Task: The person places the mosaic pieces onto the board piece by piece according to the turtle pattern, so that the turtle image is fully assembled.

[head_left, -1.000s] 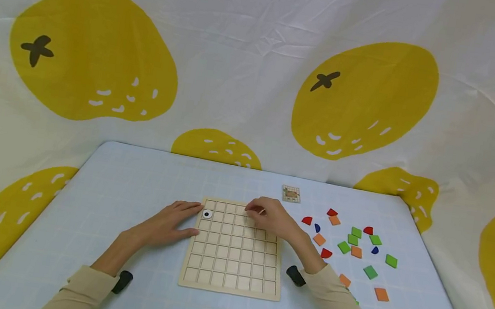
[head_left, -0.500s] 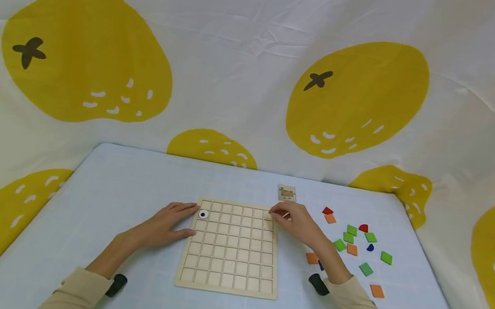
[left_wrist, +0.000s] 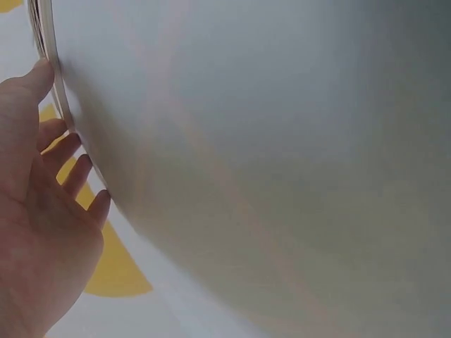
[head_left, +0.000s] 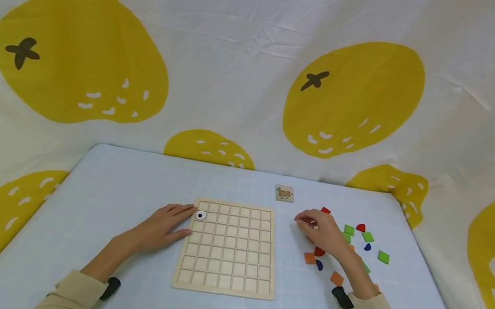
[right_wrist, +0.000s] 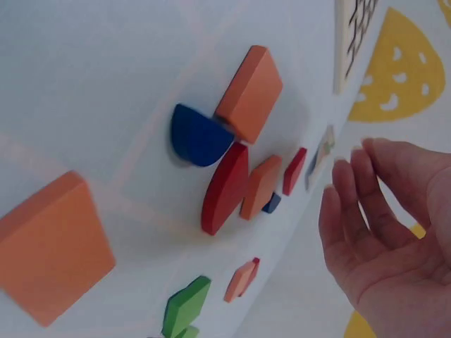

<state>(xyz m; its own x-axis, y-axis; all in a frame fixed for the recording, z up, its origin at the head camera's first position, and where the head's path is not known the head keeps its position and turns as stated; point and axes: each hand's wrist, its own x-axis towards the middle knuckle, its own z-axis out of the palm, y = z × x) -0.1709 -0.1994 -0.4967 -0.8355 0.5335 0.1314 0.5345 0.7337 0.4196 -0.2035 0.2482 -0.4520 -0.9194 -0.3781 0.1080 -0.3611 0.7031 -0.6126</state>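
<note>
A square wooden grid board lies flat on the table, with a white disc bearing a black dot in a cell near its upper left corner. My left hand rests at the board's left edge, thumb and fingertips touching the side, as the left wrist view also shows. Over the loose pieces to the right of the board hovers my right hand, its fingers loosely bent. Nothing shows between them in the right wrist view. Below lie a blue half-round piece, a red quarter-round piece and orange square tiles.
A small printed card lies behind the board, toward the right. Several green tiles and other pieces are scattered at the table's right, some partly hidden by my right arm. A lemon-patterned cloth hangs behind the table.
My right hand has moved from the board's top edge rightward to above the loose pieces. The left hand stays at the board's left edge. The view has shifted slightly.
</note>
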